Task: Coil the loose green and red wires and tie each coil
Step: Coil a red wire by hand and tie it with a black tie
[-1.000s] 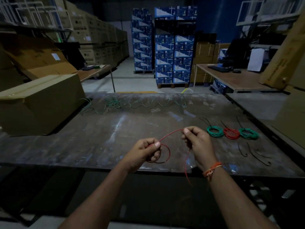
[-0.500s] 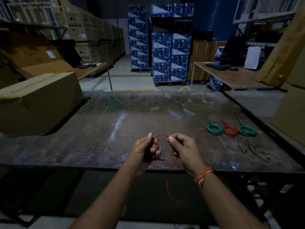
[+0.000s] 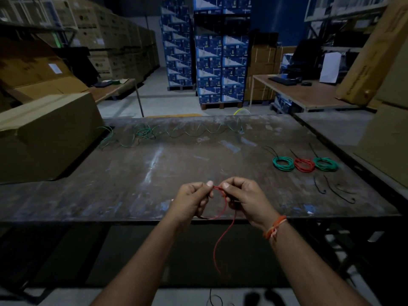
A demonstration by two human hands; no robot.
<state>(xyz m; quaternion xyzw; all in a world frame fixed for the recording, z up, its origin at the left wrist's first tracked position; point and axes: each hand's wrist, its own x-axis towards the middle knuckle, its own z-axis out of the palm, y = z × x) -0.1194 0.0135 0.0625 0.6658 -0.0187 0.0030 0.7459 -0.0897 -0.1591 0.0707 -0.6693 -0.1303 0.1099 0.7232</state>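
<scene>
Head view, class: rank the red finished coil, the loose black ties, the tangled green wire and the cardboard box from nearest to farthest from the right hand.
From the right hand:
1. Loose black ties, to its right on the table.
2. Red finished coil, right and further back, between two green coils.
3. Tangled green wire, far side, left.
4. Cardboard box, far left edge.

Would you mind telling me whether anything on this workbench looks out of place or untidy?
One thing: the loose green wire sprawls in tangled waves along the far edge of the table, unlike the three neat coils at the right. Also, the tail of the red wire held by both hands dangles below the near edge.
</scene>
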